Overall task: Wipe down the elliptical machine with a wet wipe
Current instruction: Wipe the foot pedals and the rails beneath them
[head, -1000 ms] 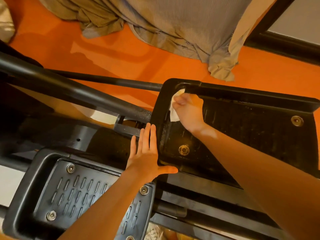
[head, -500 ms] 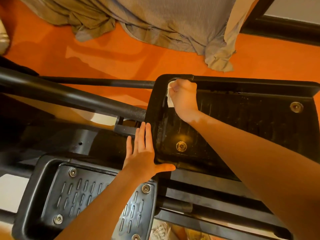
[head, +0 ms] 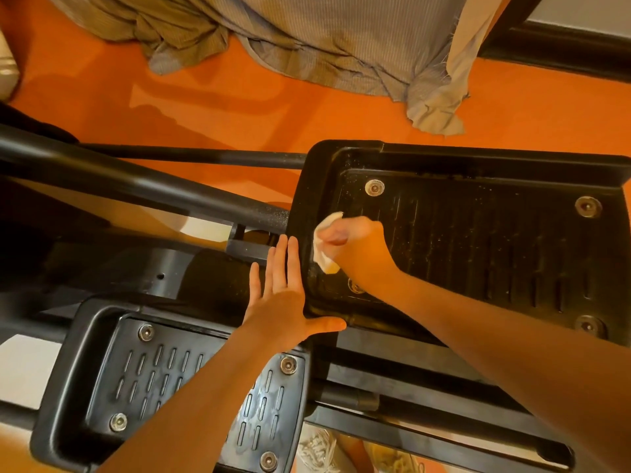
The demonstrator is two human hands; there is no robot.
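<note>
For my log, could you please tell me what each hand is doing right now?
Left hand: open, fingers straight, resting against the pedal edge.
Right hand: closed around the wet wipe, on the pedal.

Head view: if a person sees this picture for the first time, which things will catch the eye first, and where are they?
The bright orange floor fills the upper half, with a crumpled grey cloth lying at the top. In the middle, the right hand presses a white wet wipe against the left part of the black pedal on the right. The left hand lies flat against that pedal's outer left edge, above a second pedal at lower left.
</note>
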